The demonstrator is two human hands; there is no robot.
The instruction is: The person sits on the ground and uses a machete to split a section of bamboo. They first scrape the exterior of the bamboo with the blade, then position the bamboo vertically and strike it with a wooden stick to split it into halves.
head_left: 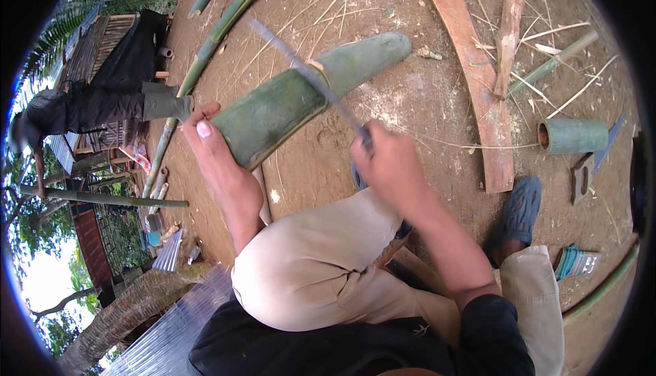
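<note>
Green bamboo (270,113) is gripped at one end by the left hand (224,160); the right hand (389,167) clasps a blade (294,57) across it

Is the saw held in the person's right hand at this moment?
No, the right hand holds a long thin blade, while the saw lies at the far right, beside the short bamboo tube.

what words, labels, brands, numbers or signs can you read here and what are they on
None can be read.
Teal-and-white packet: its pale marks are too small to make out.
Black garment: a small pale emblem, no legible letters.
Long knife and green bamboo piece: no lettering visible.
</note>
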